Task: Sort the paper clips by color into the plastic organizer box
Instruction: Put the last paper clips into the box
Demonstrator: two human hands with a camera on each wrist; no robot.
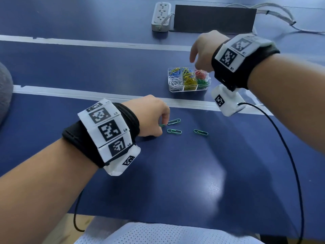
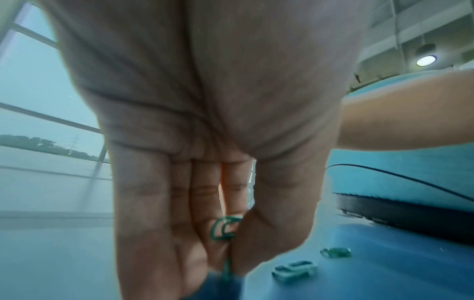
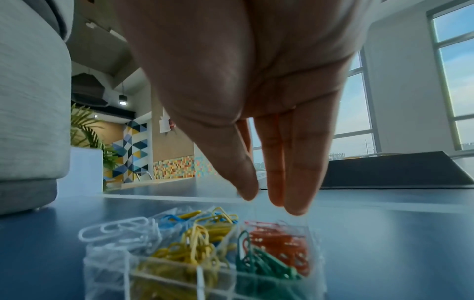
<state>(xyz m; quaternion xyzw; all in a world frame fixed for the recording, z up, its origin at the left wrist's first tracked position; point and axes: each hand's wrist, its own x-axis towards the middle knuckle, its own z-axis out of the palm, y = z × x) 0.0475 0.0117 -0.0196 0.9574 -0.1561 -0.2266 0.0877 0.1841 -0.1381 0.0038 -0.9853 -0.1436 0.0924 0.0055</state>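
the left hand, low in the centre of the head view, pinches a green wire paper clip between thumb and fingers. the clear plastic organizer box lies up and to the right, its green compartment at the lower-right corner. the right hand hovers over it, fingers loose and empty, while three green clips lie on the blue table just right of the left hand.

A white power strip lies at the far side of the blue table, just beside a dark flat panel. White cables loop behind the panel, and pale tape lines cross the tabletop.
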